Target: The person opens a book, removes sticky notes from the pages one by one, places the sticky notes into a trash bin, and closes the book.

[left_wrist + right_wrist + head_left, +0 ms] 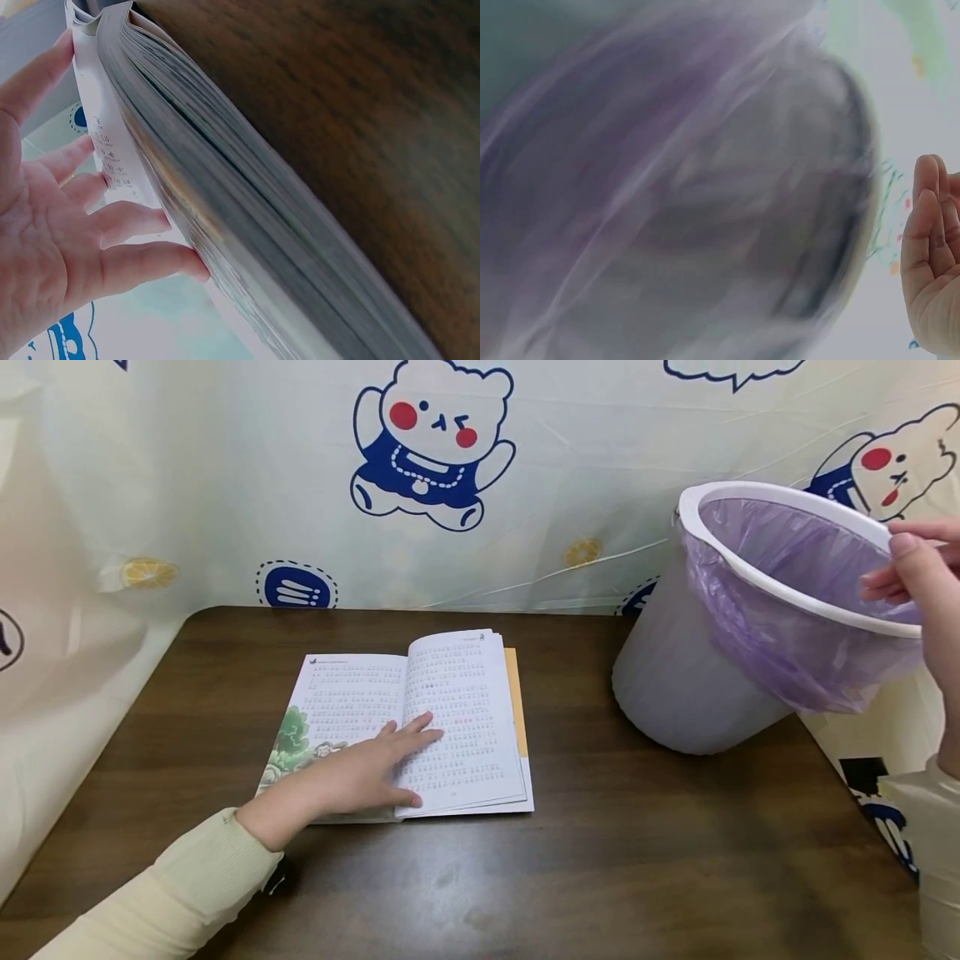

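An open book (457, 727) lies on the table, printed text on both pages and a green drawing on the left page. My left hand (360, 777) rests on it near the central fold, fingers spread; the left wrist view shows this hand (82, 232) beside the thick page edges (247, 187). At the right, a grey bin (682, 668) with a white rim and a purple plastic liner (780, 652) leans in view. My right hand (926, 585) overlaps its rim, fingers loosely bent. In the right wrist view, that hand (934, 262) holds nothing, beside the blurred liner (630, 142).
The brown wooden table (570, 877) extends around the book and under the bin. Behind it hangs a pale curtain (247, 468) printed with cartoon bears, which also lines both sides. A small black object (276, 875) shows by the left cuff.
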Tool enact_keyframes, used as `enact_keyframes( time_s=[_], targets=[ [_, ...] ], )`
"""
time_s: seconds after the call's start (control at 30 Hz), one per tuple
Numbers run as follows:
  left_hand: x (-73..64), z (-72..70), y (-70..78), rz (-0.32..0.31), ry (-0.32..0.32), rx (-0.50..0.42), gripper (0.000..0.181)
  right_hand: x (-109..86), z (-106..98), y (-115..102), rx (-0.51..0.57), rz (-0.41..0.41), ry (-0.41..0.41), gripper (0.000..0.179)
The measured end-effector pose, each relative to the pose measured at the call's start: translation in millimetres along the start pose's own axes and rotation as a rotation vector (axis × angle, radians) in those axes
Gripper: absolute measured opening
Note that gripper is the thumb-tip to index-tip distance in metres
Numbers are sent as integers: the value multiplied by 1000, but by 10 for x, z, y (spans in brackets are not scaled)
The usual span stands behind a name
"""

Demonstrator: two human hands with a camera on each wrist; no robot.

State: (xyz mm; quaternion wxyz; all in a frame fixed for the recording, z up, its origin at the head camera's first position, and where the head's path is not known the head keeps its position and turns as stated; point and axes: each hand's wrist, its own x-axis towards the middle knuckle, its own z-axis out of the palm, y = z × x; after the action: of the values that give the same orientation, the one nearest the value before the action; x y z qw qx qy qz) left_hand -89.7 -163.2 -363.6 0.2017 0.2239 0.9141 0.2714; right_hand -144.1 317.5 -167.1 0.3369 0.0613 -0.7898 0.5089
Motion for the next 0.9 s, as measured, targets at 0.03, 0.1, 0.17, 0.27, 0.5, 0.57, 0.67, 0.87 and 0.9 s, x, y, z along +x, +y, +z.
enact_keyframes(
  time_s=[0.03, 0.1, 0.17, 0.27, 0.5, 0.57, 0.67, 0.87, 0.9],
  targets=[
    [-1, -1, 1, 0, 1, 1, 84, -28, 24, -27, 52, -18, -7, 18],
    [-3, -2, 1, 3, 3, 0, 84, -79, 75, -80, 176, -46, -37, 16],
    [-3, 1, -3, 1, 3, -3, 84, -132, 136, -126, 299, -74, -67, 18],
    [-8, 1, -4, 9, 2, -5, 85, -219, 215, -187, 413, -95, -132, 19],
    [-42, -34, -15, 16, 3, 6, 85, -413, 397, -223, 284, -203, -391, 14],
    [-63, -54, -31, 40, 8, -3, 85, -452, 458, -184, 216, -275, -497, 11],
    [-109, -78, -82, 84, 28, -29, 83, -504, 541, -104, 54, -365, -619, 15],
    [-267, -167, -197, 131, 100, -115, 74, -610, 771, 84, -6, -326, -803, 22],
    [-303, -194, -216, 129, 112, -130, 72, -629, 815, 118, -4, -310, -834, 23]
  ],
)
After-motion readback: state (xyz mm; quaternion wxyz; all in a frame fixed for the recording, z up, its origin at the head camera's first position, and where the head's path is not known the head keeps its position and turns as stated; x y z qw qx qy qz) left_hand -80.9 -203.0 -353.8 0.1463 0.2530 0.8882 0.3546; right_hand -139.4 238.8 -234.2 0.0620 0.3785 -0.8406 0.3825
